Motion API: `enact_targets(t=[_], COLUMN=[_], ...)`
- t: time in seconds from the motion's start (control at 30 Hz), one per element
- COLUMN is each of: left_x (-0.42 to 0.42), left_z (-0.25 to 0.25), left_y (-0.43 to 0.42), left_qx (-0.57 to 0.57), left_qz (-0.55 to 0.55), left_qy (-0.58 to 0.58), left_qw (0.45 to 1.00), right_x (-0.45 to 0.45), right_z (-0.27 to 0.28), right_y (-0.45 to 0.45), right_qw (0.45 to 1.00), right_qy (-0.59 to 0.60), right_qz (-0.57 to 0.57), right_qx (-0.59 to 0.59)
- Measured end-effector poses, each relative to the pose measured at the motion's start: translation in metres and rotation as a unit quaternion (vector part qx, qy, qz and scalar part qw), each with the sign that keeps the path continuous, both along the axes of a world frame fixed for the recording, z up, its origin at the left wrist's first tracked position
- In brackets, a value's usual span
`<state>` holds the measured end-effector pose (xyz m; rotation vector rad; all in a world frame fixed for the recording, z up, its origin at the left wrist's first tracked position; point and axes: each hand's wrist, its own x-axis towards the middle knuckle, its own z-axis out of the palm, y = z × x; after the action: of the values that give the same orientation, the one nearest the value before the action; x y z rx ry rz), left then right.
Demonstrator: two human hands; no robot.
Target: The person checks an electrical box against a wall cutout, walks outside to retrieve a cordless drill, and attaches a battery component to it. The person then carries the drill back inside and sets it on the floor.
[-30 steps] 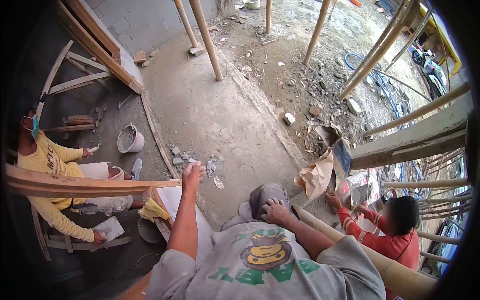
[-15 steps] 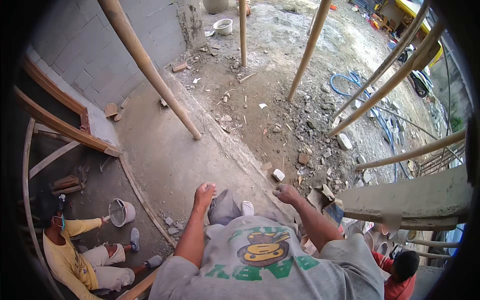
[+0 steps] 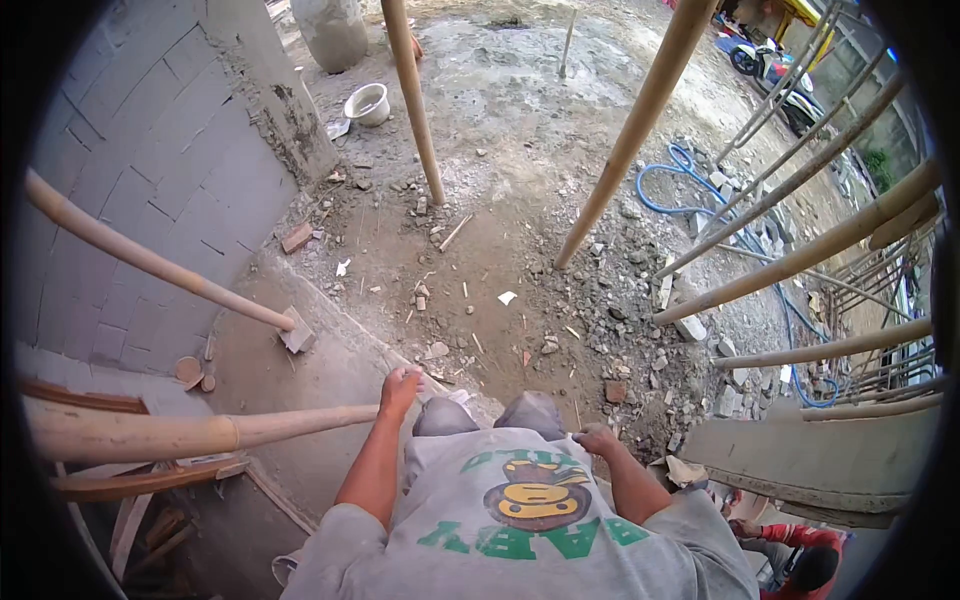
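Observation:
My left hand [image 3: 402, 385] hangs in front of my left knee with its fingers curled in, and nothing shows in it. Just left of it is the lower end of a bamboo pole [image 3: 300, 427], which I do not seem to grip. My right hand [image 3: 597, 438] is beside my right thigh, fingers folded and no object visible in them. Between the hands are my grey trouser knees [image 3: 530, 412] and my grey printed shirt [image 3: 545, 510]. Below the hands lies the edge of a concrete floor slab [image 3: 355, 335], bordering rubble-strewn dirt.
Bamboo poles [image 3: 635, 130] stand ahead and to the right. A grey block wall [image 3: 150, 170] rises at left. Ahead are a white basin [image 3: 368, 104] and a blue hose [image 3: 670, 172]. A concrete beam [image 3: 820, 450] is at right, with a person in red [image 3: 815, 560] below it.
My body and view have moved forward along the slab, and both knees now show. The poles shifted left and nearer. The person in yellow has left view. Both hands remain curled.

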<state>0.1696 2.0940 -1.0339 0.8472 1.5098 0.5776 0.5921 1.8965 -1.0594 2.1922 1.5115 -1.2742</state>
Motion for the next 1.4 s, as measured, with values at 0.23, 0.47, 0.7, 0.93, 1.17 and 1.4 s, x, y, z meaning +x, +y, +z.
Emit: enact_targets(t=[0.23, 0.47, 0.7, 0.93, 1.17, 1.4], left_x=[0.085, 0.221, 0.251, 0.443, 0.772, 0.944], left_z=[0.050, -0.054, -0.094, -0.117, 0.078, 0.032], left_y=[0.297, 0.465, 0.649, 0.914, 1.173, 1.287], left_qx=[0.121, 0.050, -0.024, -0.061, 0.191, 0.104], left_qz=[-0.084, -0.127, -0.002, -0.141, -0.336, -0.322], left_qy=[-0.017, -0.085, 0.010, 0.049, -0.091, -0.041], left_qw=[0.989, 0.987, 1.000, 0.987, 0.918, 0.940], right_x=[0.043, 0.142, 0.219, 0.311, 0.521, 0.586], right_z=[-0.039, -0.186, 0.035, 0.058, -0.050, -0.219], right_y=[0.112, 0.387, 0.887, 1.058, 0.881, 0.721], right_qw=[0.987, 0.991, 0.968, 0.942, 0.843, 0.641], right_qy=[-0.001, -0.004, 0.011, 0.119, -0.135, -0.081], right_qz=[-0.159, 0.132, -0.096, -0.118, -0.501, -0.758], right_qx=[-0.019, -0.026, 0.233, 0.290, 0.140, -0.089])
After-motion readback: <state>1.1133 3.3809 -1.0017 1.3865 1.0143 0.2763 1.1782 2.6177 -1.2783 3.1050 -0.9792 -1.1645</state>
